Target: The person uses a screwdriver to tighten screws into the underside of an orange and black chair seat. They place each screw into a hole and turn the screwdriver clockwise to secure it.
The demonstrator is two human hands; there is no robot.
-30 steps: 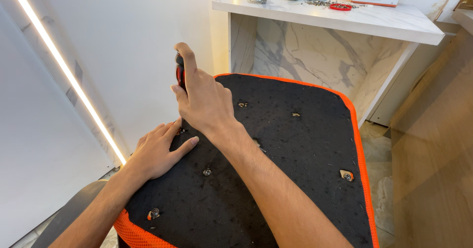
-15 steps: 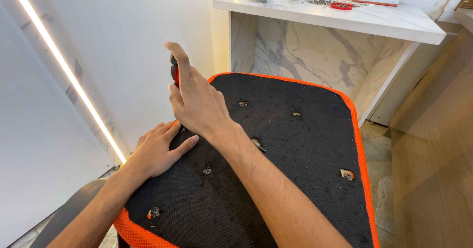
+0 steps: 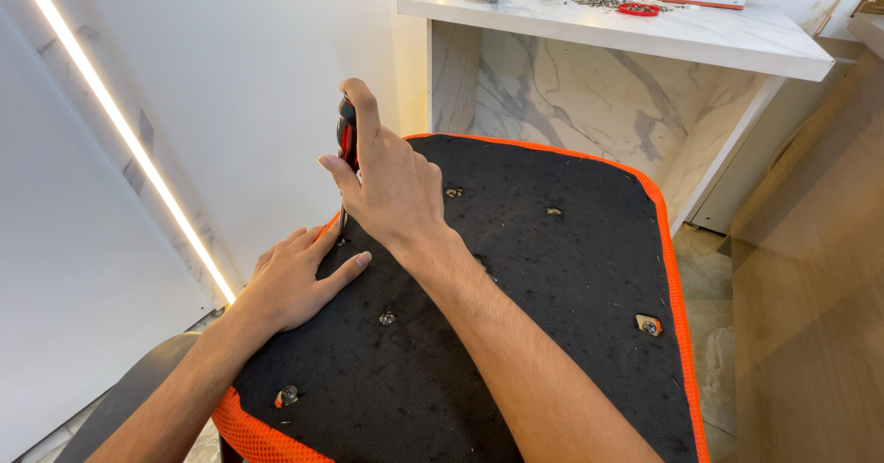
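Observation:
A black fabric panel with an orange mesh edge (image 3: 571, 270), the underside of a chair seat, lies in front of me with several metal bolt holes in it. My right hand (image 3: 391, 182) grips the red and black handle of a screwdriver (image 3: 346, 141), held upright, its thin shaft reaching down to the panel near my left fingers. My left hand (image 3: 295, 279) lies flat on the fabric at the panel's left edge, fingers spread around the screwdriver tip. The tip itself is hidden behind my left fingers.
A white marble-patterned counter (image 3: 737, 35) stands behind the seat, carrying boxes, a red ring and small hardware. A white wall with a lit strip (image 3: 120, 122) runs along the left. Wooden cabinet fronts (image 3: 820, 270) are on the right, tiled floor below.
My right hand has tilted the screwdriver more upright and shifted slightly along the panel's left edge. My left hand stays flat in the same spot.

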